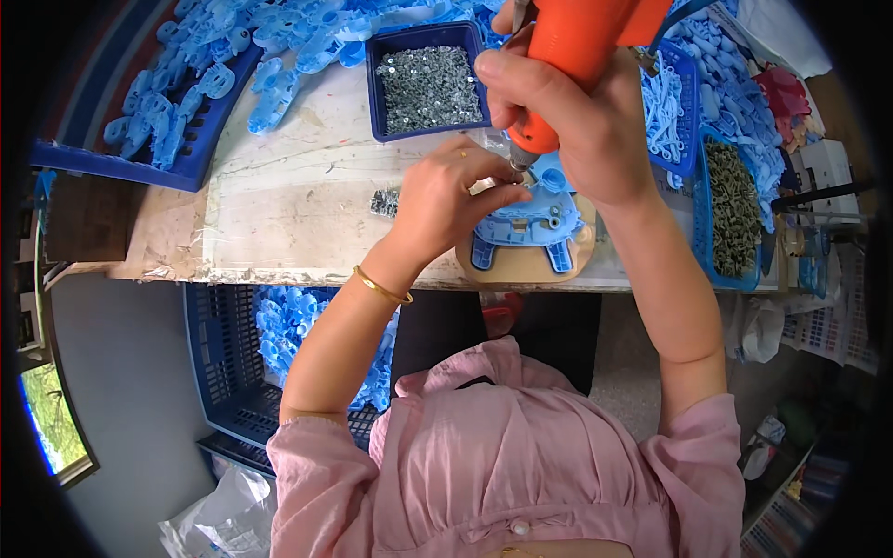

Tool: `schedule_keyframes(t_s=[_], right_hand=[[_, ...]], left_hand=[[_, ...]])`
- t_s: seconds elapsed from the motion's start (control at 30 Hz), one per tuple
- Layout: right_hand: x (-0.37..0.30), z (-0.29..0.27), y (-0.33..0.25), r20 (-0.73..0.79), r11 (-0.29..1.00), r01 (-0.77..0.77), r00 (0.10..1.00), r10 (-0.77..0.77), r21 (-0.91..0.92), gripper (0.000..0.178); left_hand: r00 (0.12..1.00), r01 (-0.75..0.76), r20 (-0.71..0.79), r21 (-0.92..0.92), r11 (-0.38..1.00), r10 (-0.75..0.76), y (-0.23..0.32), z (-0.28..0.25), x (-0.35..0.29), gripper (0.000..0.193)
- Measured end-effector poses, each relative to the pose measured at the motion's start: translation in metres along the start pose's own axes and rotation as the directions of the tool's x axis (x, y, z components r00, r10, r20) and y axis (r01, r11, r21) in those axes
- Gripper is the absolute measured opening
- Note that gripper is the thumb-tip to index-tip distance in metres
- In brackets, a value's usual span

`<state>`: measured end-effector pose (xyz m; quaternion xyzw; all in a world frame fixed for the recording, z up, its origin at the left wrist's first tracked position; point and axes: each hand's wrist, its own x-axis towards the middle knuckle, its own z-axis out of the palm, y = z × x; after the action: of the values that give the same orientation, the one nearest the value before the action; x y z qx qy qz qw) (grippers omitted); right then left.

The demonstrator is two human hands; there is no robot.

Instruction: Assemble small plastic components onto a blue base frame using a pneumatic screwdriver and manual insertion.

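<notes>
My right hand (605, 139) is wrapped round an orange electric screwdriver (575, 42), which points down. Its tip meets the fingertips of my left hand (442, 200), closed in a pinch over a light-blue plastic part (532, 231). Whatever the left fingers pinch is too small and covered to make out. The plastic part has two short legs toward me and small round metal pieces set in it. Beneath it is a tan pad (581, 253) at the table's near edge. A small pile of metal bits (384, 202) lies beside my left wrist.
Beyond my left hand stands a dark-blue tray (375, 102) of small metal washers. Blue plastic parts (316, 28) heap along the back. At right are a basket (690, 93) of thin blue pieces and a blue tray (711, 265) of screws. A crate (200, 325) sits below the table.
</notes>
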<state>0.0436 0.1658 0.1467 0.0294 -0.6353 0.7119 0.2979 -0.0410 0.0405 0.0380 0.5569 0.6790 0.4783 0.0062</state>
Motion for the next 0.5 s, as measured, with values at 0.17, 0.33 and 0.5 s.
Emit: schedule_keyframes(t_s=[0.17,0.33,0.5], right_hand=[[-0.004,0.001,-0.009,-0.037,0.992,-0.107,0.993,0.109,0.06,0.02],[-0.002,0.002,-0.009,-0.007,0.992,-0.096,0.995,0.097,0.084,0.02],[-0.005,0.0,-0.011,-0.009,0.987,-0.143,0.99,0.144,0.073,0.02]], left_hand=[[1.0,-0.022,0.015,0.076,0.997,0.021,0.001,-0.004,0.0,0.019],[1.0,0.012,-0.01,0.032,0.999,-0.012,0.006,-0.004,-0.003,0.019],[0.996,0.077,0.045,-0.13,0.988,-0.071,0.007,-0.002,-0.007,0.018]])
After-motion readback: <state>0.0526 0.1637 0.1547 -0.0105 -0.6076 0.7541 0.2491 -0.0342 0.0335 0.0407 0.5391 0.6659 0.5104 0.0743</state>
